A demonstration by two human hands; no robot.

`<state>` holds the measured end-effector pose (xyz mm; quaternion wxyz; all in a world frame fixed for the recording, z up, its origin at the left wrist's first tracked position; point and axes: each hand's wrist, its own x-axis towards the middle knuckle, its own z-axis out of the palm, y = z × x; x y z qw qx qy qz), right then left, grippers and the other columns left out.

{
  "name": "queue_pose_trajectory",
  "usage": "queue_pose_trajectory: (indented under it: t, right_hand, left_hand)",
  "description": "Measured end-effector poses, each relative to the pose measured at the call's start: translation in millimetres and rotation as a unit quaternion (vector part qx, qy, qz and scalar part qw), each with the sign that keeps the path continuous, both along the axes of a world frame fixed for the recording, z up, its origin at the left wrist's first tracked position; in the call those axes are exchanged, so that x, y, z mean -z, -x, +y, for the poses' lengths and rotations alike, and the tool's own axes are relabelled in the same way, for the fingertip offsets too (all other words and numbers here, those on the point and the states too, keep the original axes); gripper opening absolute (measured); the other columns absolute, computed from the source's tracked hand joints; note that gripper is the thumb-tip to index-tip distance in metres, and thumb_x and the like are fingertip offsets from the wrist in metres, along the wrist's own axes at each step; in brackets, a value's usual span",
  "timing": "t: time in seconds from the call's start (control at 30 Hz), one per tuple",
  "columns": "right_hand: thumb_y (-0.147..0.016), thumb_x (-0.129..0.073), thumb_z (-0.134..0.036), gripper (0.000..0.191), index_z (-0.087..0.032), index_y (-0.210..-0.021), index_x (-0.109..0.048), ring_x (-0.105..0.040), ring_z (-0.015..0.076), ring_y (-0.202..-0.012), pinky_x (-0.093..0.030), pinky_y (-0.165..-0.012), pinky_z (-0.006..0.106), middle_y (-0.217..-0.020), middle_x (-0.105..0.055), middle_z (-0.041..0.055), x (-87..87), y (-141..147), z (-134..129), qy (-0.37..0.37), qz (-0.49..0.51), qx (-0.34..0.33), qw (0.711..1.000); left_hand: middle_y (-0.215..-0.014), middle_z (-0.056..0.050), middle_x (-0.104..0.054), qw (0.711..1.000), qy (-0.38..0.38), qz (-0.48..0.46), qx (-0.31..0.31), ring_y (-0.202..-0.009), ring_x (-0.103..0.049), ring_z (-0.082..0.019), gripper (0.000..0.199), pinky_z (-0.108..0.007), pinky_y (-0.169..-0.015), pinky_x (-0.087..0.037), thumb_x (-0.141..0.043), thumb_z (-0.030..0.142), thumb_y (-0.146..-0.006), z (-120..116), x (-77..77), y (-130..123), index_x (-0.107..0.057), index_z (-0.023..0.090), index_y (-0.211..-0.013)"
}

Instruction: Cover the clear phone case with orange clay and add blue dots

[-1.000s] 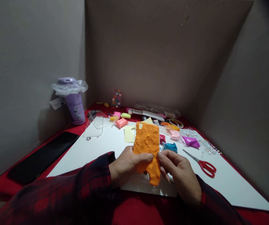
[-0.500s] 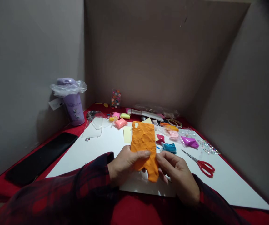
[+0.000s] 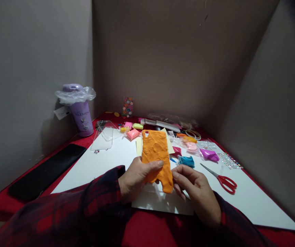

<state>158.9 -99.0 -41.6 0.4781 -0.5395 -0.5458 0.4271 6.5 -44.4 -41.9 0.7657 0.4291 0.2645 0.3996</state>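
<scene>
My left hand point(image 3: 138, 178) is wrapped round a clear phone case, its thumb pressed on the front. A lumpy layer of orange clay point(image 3: 155, 147) covers most of the case, with a small camera hole at the upper left. Below, the clay ends unevenly, and a strip hangs down on the right side past bare clear plastic point(image 3: 151, 188). At that strip's right edge, the pinched thumb and finger of my right hand point(image 3: 195, 188) touch the clay. Red-handled scissors point(image 3: 223, 180) lie to the right of this hand.
A white board point(image 3: 255, 202) lies on red cloth. Packets of clay, such as teal point(image 3: 186, 161) and purple point(image 3: 209, 155), sit behind my hands beside a rhinestone sheet point(image 3: 230, 161). Leftward are clear cases point(image 3: 102, 137), a black phone-like slab point(image 3: 47, 171) and a purple tumbler point(image 3: 82, 118).
The clay-covered case has risen slightly and shifted a little left in view. My right fingertips stay at its lower right edge, and the camera hole shows more clearly.
</scene>
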Motion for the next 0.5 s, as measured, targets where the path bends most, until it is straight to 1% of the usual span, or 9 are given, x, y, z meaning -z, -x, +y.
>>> queue_pose_trajectory:
  t: [0.17, 0.23, 0.4, 0.5]
  right_hand:
    - [-0.081, -0.051, -0.04, 0.029, -0.017, -0.064, -0.051, -0.038, 0.0093, -0.046, -0.031, -0.046, 0.022, -0.047, -0.043, -0.0043, -1.6, 0.6, 0.3, -0.033, -0.055, 0.011, 0.998]
    - [-0.081, -0.051, -0.04, 0.028, -0.017, -0.064, -0.052, -0.04, 0.0101, -0.046, -0.032, -0.046, 0.022, -0.049, -0.045, -0.0036, -0.7, 1.4, -1.0, -0.052, -0.087, 0.029, 0.994]
    - [-0.081, -0.051, -0.035, 0.026, -0.018, -0.062, -0.054, -0.045, 0.0124, -0.05, -0.033, -0.049, 0.025, -0.055, -0.051, -0.001, 1.2, 4.5, -4.8, -0.136, -0.212, 0.085, 0.964]
    - [-0.082, -0.048, -0.034, 0.028, -0.018, -0.061, -0.054, -0.045, 0.0122, -0.048, -0.033, -0.048, 0.025, -0.053, -0.05, -0.0014, -0.4, 4.7, -5.4, -0.149, -0.231, 0.084, 0.958]
  left_hand:
    - [-0.087, -0.011, -0.063, 1.0, -0.009, 0.024, -0.01, -0.071, -0.057, -0.018, 0.03, -0.033, -0.07, -0.044, -0.066, 0.028, -0.069, 1.0, 0.6, -0.1, -0.062, 0.009, -0.092]
    - [-0.086, -0.01, -0.063, 1.0, -0.009, 0.025, -0.013, -0.071, -0.057, -0.017, 0.03, -0.032, -0.07, -0.044, -0.066, 0.028, -0.069, 1.0, 1.0, -0.1, -0.062, 0.009, -0.091]
    - [-0.083, -0.01, -0.063, 0.999, -0.001, 0.033, -0.017, -0.068, -0.057, -0.016, 0.029, -0.029, -0.065, -0.043, -0.067, 0.026, -0.067, -0.4, 0.7, -0.4, -0.062, 0.008, -0.089]
    - [-0.084, -0.01, -0.063, 1.0, 0.01, 0.024, -0.013, -0.07, -0.057, -0.017, 0.028, -0.03, -0.067, -0.043, -0.067, 0.025, -0.067, -1.0, -0.1, -0.2, -0.062, 0.008, -0.089]
